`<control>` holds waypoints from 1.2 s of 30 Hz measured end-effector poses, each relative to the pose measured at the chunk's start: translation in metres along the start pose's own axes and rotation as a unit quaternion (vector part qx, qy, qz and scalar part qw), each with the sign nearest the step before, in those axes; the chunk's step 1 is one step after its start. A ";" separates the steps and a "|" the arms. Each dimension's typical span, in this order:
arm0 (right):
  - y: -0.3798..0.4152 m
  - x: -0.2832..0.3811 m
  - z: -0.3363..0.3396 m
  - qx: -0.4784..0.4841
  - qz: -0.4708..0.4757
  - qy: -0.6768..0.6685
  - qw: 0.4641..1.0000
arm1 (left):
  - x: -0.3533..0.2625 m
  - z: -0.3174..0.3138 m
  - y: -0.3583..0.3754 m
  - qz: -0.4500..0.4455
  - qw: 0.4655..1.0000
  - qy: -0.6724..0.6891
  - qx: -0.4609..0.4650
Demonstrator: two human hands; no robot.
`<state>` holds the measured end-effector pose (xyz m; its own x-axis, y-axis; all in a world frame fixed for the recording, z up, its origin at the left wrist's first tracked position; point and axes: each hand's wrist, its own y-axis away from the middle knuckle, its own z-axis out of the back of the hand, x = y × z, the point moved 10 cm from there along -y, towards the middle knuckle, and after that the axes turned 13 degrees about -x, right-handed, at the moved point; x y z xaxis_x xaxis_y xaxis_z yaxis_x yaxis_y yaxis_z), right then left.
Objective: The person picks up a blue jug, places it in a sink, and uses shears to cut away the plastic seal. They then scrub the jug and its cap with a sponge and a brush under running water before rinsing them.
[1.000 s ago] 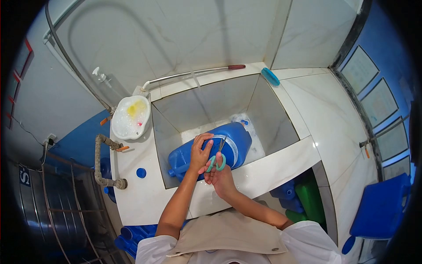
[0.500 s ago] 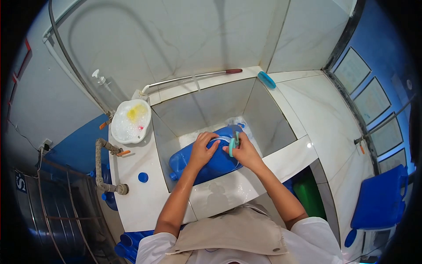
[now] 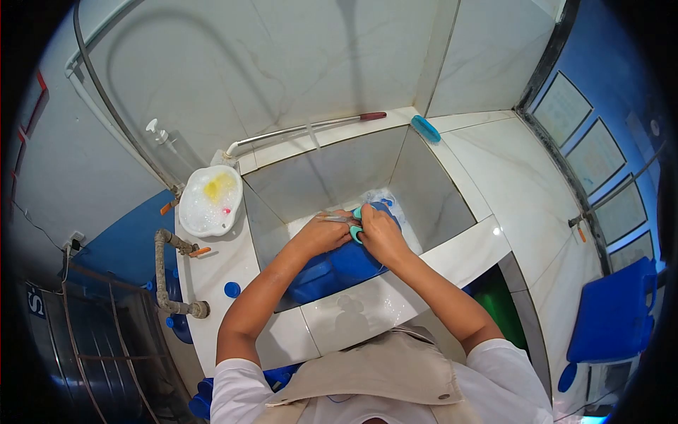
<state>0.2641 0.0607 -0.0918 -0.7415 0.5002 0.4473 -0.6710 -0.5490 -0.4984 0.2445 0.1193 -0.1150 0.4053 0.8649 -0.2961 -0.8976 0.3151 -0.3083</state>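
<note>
A blue plastic jug (image 3: pixel 346 271) lies on its side in the tiled sink (image 3: pixel 282 169), partly hidden beneath my hands and forearms. My right hand (image 3: pixel 383 234) is closed on scissors (image 3: pixel 356 232) with teal handles, their metal blades pointing left over my other hand. Close beside it, my left hand (image 3: pixel 326 232) is curled over the upper side of the jug, fingers bent together. What those fingers grip is hidden. White suds (image 3: pixel 385 198) lie in the sink behind the jug.
Left of the sink stand a white basin (image 3: pixel 210 201) of suds, a blue cap (image 3: pixel 232 289) and a pipe (image 3: pixel 164 268) with a tap. A metal rod (image 3: pixel 304 133) and a blue brush (image 3: pixel 425 129) lie along the back rim. Another blue jug (image 3: pixel 611 311) stands at right.
The scissors have turned so their blades point left. My left hand has shifted towards my right hand, its fingers now more curled, and my left elbow has swung outward.
</note>
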 end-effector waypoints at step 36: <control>0.008 -0.074 0.010 0.001 -0.287 -0.152 0.946 | -0.011 -0.016 -0.051 -0.050 0.989 0.070 0.120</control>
<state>0.3140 0.0123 -0.1213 -0.2216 0.5003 0.8370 -0.9632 -0.2462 -0.1079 0.2881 0.0879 -0.1104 0.4989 0.7675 -0.4025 -0.8603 0.4947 -0.1230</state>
